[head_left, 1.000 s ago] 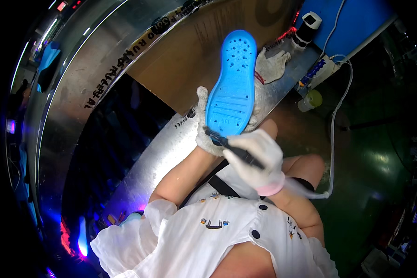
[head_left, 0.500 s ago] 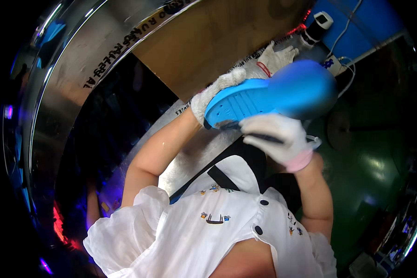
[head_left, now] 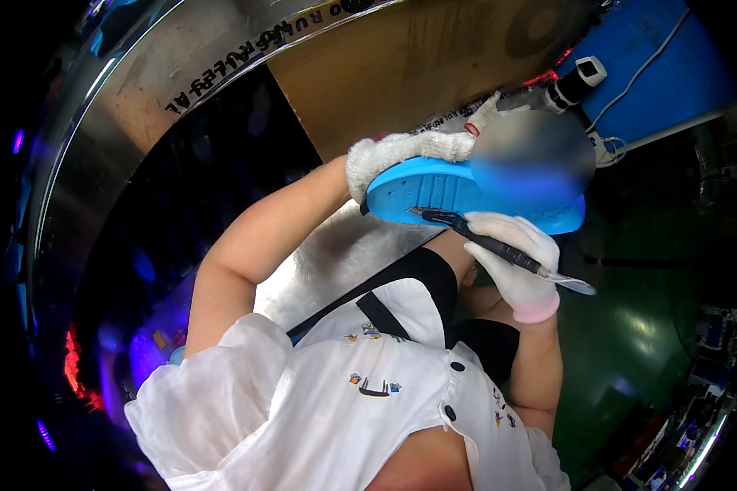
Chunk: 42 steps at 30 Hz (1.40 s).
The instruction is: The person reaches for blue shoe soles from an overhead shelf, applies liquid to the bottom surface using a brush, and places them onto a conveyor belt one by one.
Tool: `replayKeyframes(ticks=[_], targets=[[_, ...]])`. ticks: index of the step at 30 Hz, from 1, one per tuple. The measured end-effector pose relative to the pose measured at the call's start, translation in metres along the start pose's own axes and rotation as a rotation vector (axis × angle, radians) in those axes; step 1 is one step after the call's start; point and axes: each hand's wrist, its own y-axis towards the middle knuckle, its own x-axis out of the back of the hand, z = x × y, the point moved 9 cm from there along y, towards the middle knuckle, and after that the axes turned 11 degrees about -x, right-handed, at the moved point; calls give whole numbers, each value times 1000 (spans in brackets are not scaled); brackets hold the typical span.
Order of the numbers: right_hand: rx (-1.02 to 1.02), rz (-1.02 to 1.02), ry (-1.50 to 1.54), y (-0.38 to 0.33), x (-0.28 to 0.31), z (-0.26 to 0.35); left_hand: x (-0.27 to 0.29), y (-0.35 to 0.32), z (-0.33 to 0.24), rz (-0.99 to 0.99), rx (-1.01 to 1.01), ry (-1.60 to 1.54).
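A blue ridged shoe sole, possibly of a clog, is held up in front of me, lying lengthwise from left to right. Along its far upper edge my left hand, in a white knitted glove, grips it. My right hand, in a white glove with a pink cuff, is closed around a slim black-handled tool. The tool's narrow tip is at the sole's near edge, towards the left; whether it touches cannot be told. Its other end is flat, pale and rounded. A blurred round patch hides part of the sole's right half.
A metal worktop lies below my left arm. Behind the sole are a brown cardboard sheet, a white glove and a black-and-white device. A blue panel with a cable stands at the far right.
My right hand was blurred and nearer the sole; now it is lower right, with the tool's tip at the near edge. My left hand has shifted slightly right along the sole, which has tilted.
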Motion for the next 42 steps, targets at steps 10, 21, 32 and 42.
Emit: replayKeyframes(ticks=[10, 21, 32, 42], targets=[[169, 47, -300, -11, 4, 24, -50, 9, -121, 295, -678, 376], [148, 78, -235, -11, 20, 39, -18, 7, -66, -13, 36, -243], [382, -325, -349, -27, -4, 49, -104, 4, -81, -548, 139, -764], [13, -294, 559, -45, 40, 13, -49, 40, -363, -555, -449, -74]])
